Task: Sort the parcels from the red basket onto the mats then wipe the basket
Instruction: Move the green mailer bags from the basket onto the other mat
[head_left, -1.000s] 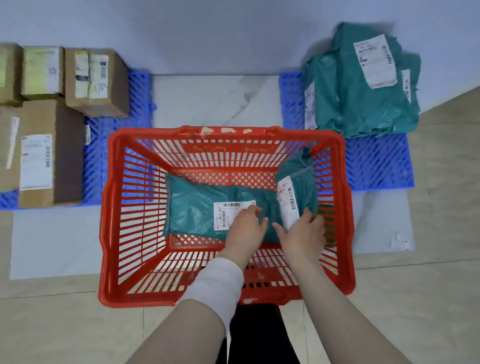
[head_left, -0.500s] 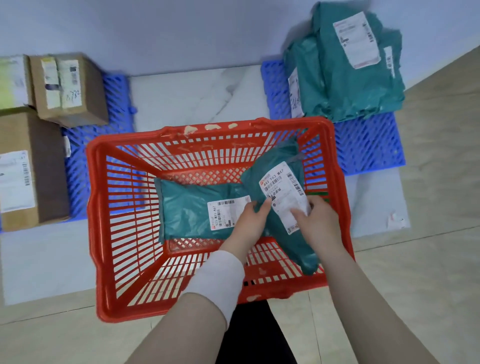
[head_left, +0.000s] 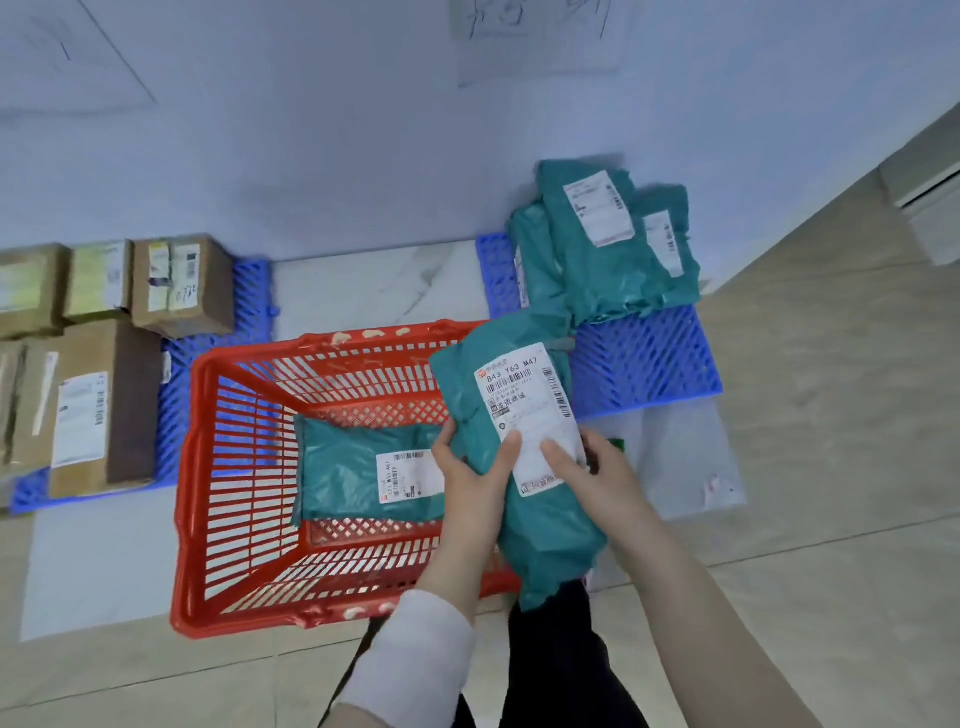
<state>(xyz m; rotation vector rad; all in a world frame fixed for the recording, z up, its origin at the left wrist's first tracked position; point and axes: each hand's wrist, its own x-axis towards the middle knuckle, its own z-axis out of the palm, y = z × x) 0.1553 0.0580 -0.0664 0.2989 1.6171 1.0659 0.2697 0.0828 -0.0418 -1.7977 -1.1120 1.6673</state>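
Teal plastic wraps the parcel (head_left: 545, 535) we hold above the right side of the red basket (head_left: 184, 493), long axis running from us toward the wall (head_left: 311, 156), label up. Our left hand (head_left: 467, 467) and right hand (head_left: 597, 478) each curl round an edge, thumbs on the label. A second parcel (head_left: 343, 467) lies crosswise inside the basket. On the tiled floor (head_left: 805, 467), the left mat (head_left: 171, 410) bears boxes (head_left: 104, 405) and the right mat (head_left: 644, 364) a teal pile (head_left: 597, 270).

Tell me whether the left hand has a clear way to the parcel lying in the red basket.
Probably yes: the red basket is open-topped and the lying parcel is uncovered beside the left hand, though that hand grips the lifted parcel.
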